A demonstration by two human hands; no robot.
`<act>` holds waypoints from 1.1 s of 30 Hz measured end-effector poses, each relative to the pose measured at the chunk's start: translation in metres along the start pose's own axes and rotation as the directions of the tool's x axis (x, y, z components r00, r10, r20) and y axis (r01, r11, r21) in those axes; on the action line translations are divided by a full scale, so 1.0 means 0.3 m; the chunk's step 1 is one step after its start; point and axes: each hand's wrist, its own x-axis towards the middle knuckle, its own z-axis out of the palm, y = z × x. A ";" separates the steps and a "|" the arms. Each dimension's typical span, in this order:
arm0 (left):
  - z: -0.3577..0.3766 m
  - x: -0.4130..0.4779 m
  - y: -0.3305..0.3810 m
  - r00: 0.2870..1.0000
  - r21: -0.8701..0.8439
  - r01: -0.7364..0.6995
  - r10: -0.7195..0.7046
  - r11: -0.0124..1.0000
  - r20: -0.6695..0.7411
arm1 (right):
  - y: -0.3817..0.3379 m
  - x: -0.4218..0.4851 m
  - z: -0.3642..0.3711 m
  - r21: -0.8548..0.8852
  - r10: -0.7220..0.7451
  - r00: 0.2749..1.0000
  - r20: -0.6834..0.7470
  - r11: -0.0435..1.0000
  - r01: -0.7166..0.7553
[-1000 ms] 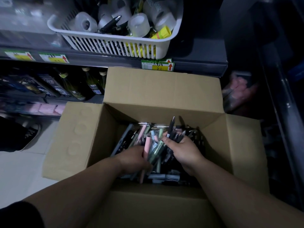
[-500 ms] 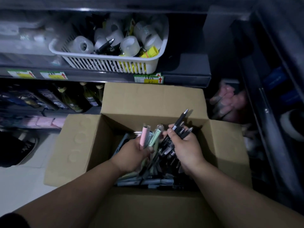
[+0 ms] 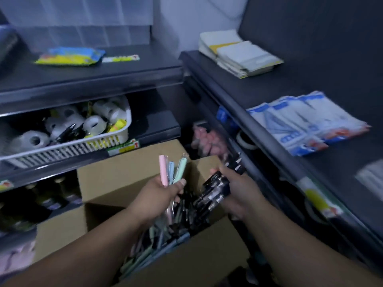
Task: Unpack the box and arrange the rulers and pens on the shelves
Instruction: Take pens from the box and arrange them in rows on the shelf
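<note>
An open cardboard box [image 3: 116, 179] stands on the floor below the shelves, with several loose pens [image 3: 165, 237] inside. Above it, my left hand [image 3: 159, 195] grips a fan of pastel pens [image 3: 172, 170], pink, blue and green, tips pointing up. My right hand [image 3: 238, 189] holds a bundle of black pens [image 3: 215, 189] to the right of the box opening. A dark shelf [image 3: 269, 94] runs along the right, another dark shelf [image 3: 91, 77] along the left.
A white basket [image 3: 68, 148] of tape rolls sits on the left middle shelf. A yellow-blue packet [image 3: 70, 56] lies on the shelf above. White paper stacks [image 3: 238, 52] and blue-white packets [image 3: 304, 121] rest on the right shelf. Dark bottles [image 3: 51, 195] stand below left.
Both hands have risen out of the box with their pens. The view has swung up and to the right, showing the upper and right shelves.
</note>
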 end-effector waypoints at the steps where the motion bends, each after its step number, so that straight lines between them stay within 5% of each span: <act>1: 0.034 -0.014 0.026 0.998 -0.025 -0.011 0.012 1.000 0.057 | -0.014 -0.048 -0.032 -0.018 0.004 1.000 -0.031 1.000 -0.005; 5: 0.199 -0.114 0.118 0.955 -0.101 0.045 -0.013 0.994 0.297 | -0.055 -0.236 -0.195 -0.004 -0.019 0.988 -0.152 1.000 0.019; 17: 0.822 -0.745 0.132 0.692 0.215 -0.120 -0.074 0.969 0.718 | 0.076 -0.946 -0.879 0.271 -0.071 0.909 -0.410 0.942 0.196; 25: 1.341 -1.516 -0.117 0.400 0.268 -0.281 -0.141 0.922 0.906 | 0.422 -1.762 -1.419 0.272 -0.105 0.658 -0.745 0.853 0.444; 33: 1.713 -2.174 -0.338 0.053 0.253 -0.390 -0.252 0.886 0.966 | 0.732 -2.427 -1.748 0.245 -0.010 0.420 -0.907 0.800 0.548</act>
